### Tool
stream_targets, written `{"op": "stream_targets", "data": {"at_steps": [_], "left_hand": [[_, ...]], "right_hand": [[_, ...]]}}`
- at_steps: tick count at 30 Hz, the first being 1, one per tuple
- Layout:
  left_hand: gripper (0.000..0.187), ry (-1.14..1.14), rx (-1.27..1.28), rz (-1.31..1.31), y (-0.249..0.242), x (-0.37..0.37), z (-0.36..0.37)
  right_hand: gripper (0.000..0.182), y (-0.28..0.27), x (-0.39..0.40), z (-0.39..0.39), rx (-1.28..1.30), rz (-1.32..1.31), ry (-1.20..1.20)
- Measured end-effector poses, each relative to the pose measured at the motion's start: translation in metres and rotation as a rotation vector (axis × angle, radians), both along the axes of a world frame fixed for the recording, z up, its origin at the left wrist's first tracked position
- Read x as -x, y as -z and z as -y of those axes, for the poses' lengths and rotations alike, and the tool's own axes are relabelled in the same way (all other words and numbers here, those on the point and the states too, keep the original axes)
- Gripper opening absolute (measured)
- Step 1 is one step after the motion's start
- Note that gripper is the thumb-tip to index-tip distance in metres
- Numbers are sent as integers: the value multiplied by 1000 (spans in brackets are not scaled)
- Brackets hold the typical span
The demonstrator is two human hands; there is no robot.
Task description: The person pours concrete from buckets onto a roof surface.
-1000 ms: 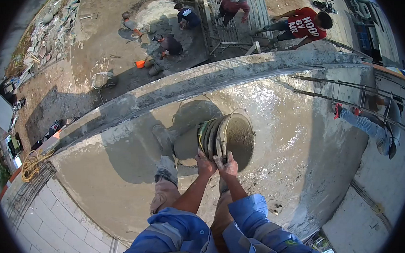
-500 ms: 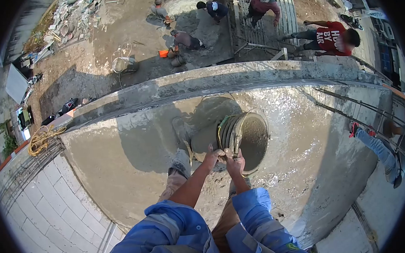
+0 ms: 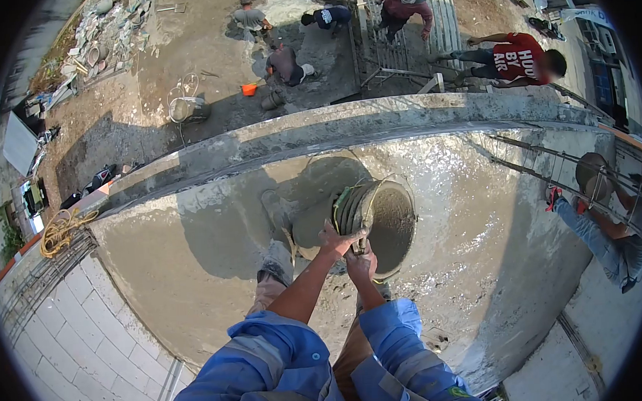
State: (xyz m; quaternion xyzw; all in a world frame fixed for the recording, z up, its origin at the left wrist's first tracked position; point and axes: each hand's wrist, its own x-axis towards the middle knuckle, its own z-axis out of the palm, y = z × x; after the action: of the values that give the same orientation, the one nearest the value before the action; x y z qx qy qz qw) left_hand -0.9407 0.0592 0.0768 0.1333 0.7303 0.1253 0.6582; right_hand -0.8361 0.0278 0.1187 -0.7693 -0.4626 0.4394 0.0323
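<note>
A mud-coated bucket (image 3: 350, 212) lies tilted in front of me, its mouth facing right, with wet grey concrete (image 3: 393, 224) inside. My left hand (image 3: 339, 239) grips the near side of its ribbed wall, thumb raised and fingers reaching towards the rim. Just below it, my right hand (image 3: 360, 263) is closed on the bucket near the rim. The two hands nearly touch. Some fingers are hidden against the bucket. My muddy left boot (image 3: 276, 262) stands on the wet concrete slab (image 3: 232, 303) beside the bucket's base.
Beyond the concrete ledge (image 3: 281, 135), several people work at a lower level, near an orange bucket (image 3: 249, 89). Steel rebar (image 3: 552, 177) juts in at right, where another person holds a bucket (image 3: 594, 174). Yellow rope (image 3: 63, 232) lies coiled at left.
My left hand has shifted back along the bucket, its thumb now spread. The view has moved slightly. At right, the other person's bucket has come into fuller view; below, a crouching person has turned.
</note>
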Motion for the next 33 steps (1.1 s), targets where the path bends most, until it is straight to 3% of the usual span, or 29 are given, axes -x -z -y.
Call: {"op": "stream_targets", "data": {"at_steps": [1,4,5,8,12,17,20,22,25,26,27,29,31,32,33], "left_hand": [[135,178,130,-186,-12,-2,-6],[146,232,107,-123,-41,1,-17],[146,232,106,-124,-30,-2,-9],[142,219,13,-135,-26,-7,-7],[127,258,173,-200,-53,-12,-26],[117,276,189,-295,-55,-18,-30],[116,276,195,-281,-59,-19,-31],[116,268,176,-295,-57,-22,-29],[117,258,129,-315,-32,-28,-11],[118,242,110,-336,-21,-30,-5],[119,237,88,-352,-10,-30,1],[102,492,-39,-414,62,-20,39],[112,170,52,-282,51,-12,32],[89,155,-2,-339,27,-10,23],[89,129,-104,-304,27,-5,26]], "right_hand": [[53,-3,1,-2,1,1,-1],[52,-2,4,-5,61,57,-19],[48,3,4,-2,94,69,6],[43,5,4,-1,134,94,14],[36,47,-7,18,226,87,94],[37,7,9,-15,359,157,24],[40,44,-8,10,297,22,0],[51,71,-20,27,142,-133,-101],[53,8,-24,-12,111,-333,-164],[53,14,-33,-8,110,-563,-61],[53,15,-54,-1,102,-555,-21],[44,-40,-90,-41,-171,-363,-154],[58,-37,-151,-41,-253,-169,61],[60,-34,-184,-38,-279,9,177],[63,-28,-221,-38,-303,183,281]]}}
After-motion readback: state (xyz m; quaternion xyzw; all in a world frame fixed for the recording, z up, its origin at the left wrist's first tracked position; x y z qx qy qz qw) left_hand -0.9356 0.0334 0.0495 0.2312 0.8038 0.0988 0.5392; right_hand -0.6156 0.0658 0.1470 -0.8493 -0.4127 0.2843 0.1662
